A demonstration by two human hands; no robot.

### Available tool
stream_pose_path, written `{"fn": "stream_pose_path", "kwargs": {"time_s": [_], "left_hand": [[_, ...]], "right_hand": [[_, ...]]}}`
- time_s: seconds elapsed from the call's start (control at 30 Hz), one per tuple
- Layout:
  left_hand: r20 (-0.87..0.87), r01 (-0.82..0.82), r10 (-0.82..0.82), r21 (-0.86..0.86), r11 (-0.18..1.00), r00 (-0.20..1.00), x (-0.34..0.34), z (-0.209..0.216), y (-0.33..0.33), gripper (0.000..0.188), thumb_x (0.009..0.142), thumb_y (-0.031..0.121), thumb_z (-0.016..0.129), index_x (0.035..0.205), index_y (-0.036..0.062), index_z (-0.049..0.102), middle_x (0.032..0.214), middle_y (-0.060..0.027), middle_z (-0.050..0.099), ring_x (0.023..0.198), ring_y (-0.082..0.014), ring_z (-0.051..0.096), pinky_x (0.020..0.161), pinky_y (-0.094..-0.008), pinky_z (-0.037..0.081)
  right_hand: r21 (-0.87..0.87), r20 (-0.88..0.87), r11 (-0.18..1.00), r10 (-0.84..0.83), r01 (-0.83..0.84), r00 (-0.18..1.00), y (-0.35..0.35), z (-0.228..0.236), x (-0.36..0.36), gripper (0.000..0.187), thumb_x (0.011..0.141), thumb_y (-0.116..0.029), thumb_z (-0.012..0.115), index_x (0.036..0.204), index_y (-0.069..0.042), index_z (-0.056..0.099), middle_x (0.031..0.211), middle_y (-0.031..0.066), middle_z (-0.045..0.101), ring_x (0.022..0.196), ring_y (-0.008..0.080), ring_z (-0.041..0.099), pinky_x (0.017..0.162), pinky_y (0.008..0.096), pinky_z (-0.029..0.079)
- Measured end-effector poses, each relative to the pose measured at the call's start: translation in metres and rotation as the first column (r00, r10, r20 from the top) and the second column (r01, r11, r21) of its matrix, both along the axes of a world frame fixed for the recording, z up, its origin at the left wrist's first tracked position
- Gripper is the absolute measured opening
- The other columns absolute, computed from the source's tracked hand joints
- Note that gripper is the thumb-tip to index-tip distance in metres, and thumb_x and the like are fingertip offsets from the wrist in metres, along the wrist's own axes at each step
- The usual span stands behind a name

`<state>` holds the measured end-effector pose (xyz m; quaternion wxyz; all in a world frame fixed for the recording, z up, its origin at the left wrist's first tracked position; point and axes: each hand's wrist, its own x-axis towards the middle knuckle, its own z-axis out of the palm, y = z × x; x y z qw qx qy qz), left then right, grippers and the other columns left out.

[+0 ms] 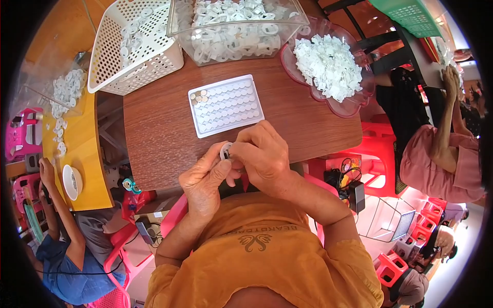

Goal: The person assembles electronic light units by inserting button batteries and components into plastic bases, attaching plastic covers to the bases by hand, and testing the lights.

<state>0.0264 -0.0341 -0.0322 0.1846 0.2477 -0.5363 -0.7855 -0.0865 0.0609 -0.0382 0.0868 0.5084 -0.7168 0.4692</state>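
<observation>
Above the table's near edge, my left hand [204, 177] pinches a small round white plastic part [225, 149] with a dark middle between thumb and fingers. My right hand [264, 154] is closed against the same part, thumb and forefinger at its right side. Whether those right fingertips hold something tiny of their own is hidden. Just beyond my hands lies a white plastic tray [231, 107] with rows of round pockets. Several silver button cells [199, 96] sit in its far left corner.
Along the far side stand a white perforated basket [141, 69], a clear box [239, 25] of round white parts, and a pink scalloped bowl [290, 72] heaped with small white pieces [328, 66]. Co-workers sit left [77, 256] and right [436, 164]. A yellow table [97, 169] adjoins on the left.
</observation>
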Motion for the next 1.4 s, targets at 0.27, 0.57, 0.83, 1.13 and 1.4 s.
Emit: {"fn": "stream_pose_path", "kwargs": {"time_s": [0.27, 0.57, 0.83, 1.13, 1.4], "left_hand": [[-0.049, -0.027, 0.027, -0.003, 1.000, 0.998, -0.001, -0.003, 0.003, 0.031, 0.087, 0.003, 0.059, 0.115, -0.0081, 0.056, 0.083, -0.0080, 0.063, 0.065, -0.0105, 0.059, 0.053, -0.0198, 0.044], [-0.028, -0.015, 0.014, -0.035, 0.999, 1.000, 0.001, -0.006, 0.002, 0.032, 0.086, 0.005, 0.061, 0.115, -0.0081, 0.057, 0.087, -0.0091, 0.064, 0.064, -0.0103, 0.059, 0.053, -0.0201, 0.045], [-0.014, -0.006, 0.005, -0.042, 0.999, 1.000, -0.002, -0.002, 0.001, 0.040, 0.084, 0.012, 0.065, 0.114, -0.0130, 0.054, 0.086, -0.0144, 0.064, 0.063, -0.0136, 0.060, 0.051, -0.0214, 0.045], [-0.019, 0.020, -0.021, -0.043, 0.999, 1.000, -0.003, -0.002, 0.000, 0.038, 0.085, 0.011, 0.063, 0.113, -0.0127, 0.054, 0.085, -0.0147, 0.064, 0.063, -0.0142, 0.060, 0.049, -0.0208, 0.045], [-0.028, 0.018, -0.017, 0.016, 1.000, 0.999, -0.004, -0.004, -0.001, 0.033, 0.087, 0.011, 0.061, 0.113, -0.0089, 0.057, 0.084, -0.0122, 0.063, 0.064, -0.0125, 0.059, 0.050, -0.0205, 0.044]], "right_hand": [[-0.059, 0.026, 0.998, 0.025, -0.024, 0.999, -0.002, 0.006, 0.000, 0.025, 0.055, -0.001, 0.068, 0.080, -0.004, 0.062, 0.082, 0.0056, 0.056, 0.070, 0.0237, 0.052, 0.055, 0.0316, 0.044], [-0.063, 0.209, 0.998, 0.029, -0.016, 0.977, -0.001, -0.001, -0.001, 0.017, 0.065, 0.004, 0.066, 0.078, -0.005, 0.062, 0.080, 0.0083, 0.059, 0.073, 0.0244, 0.057, 0.060, 0.0320, 0.046], [-0.088, 0.861, 0.996, 0.072, 0.007, 0.503, 0.001, 0.004, 0.010, 0.009, 0.075, 0.004, 0.063, 0.081, 0.000, 0.058, 0.073, 0.0062, 0.057, 0.059, 0.0115, 0.055, 0.050, 0.0256, 0.046], [-0.122, 0.932, 0.992, 0.121, -0.020, 0.342, 0.001, 0.005, 0.008, 0.005, 0.080, 0.004, 0.062, 0.081, 0.002, 0.056, 0.068, 0.0031, 0.056, 0.059, 0.0056, 0.053, 0.049, 0.0216, 0.044], [-0.125, 0.937, 0.992, 0.110, 0.025, 0.330, -0.003, 0.000, 0.015, 0.008, 0.080, 0.002, 0.062, 0.082, 0.001, 0.055, 0.068, 0.0034, 0.055, 0.058, 0.0056, 0.053, 0.048, 0.0221, 0.042]]}}
